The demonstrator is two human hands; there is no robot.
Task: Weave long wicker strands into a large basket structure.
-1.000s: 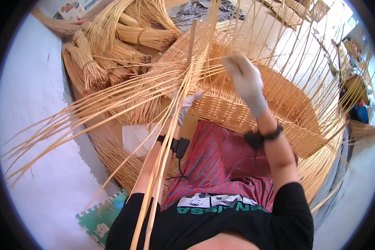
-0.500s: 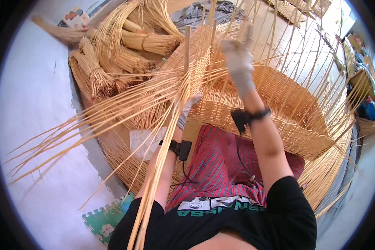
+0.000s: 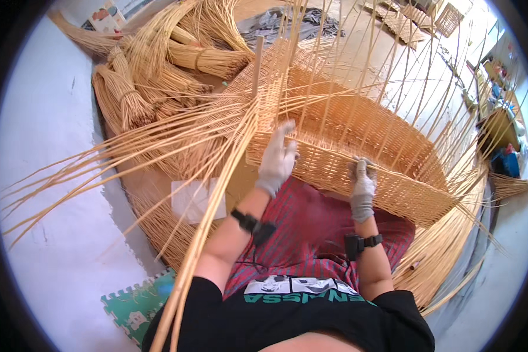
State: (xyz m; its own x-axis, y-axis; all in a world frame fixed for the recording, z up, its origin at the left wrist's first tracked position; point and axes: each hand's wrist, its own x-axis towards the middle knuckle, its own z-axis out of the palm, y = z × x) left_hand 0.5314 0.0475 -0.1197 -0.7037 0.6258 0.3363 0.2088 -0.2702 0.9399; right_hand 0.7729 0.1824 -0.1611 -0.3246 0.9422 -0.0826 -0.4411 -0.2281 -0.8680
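Observation:
A half-woven wicker basket [image 3: 413, 200] lies across my lap on red striped cloth [image 3: 296, 224], with tall upright stakes. A sheaf of long loose rods [image 3: 216, 187] fans from its left end, some running down past my left arm. My left hand [image 3: 278, 158], in a pale glove, is open at the near wall's left part, fingers partly stretched out by the rim. My right hand [image 3: 362, 189], also gloved, is closed on the near rim, thumb over it. Both wrists wear black strapped devices.
Tied bundles of rods [image 3: 208, 63] lie back left against a white wall [image 3: 47, 146]. Grey plastic sheeting [image 3: 281, 24] and woven panels [image 3: 393, 26] lie behind. Cluttered shelving [image 3: 496, 132] stands at the right. A green foam mat [image 3: 129, 312] lies at lower left.
My right hand has come down from high among the stakes to the near rim. My left hand has moved right and forward, out from beside the loose rods, its fingers now raised.

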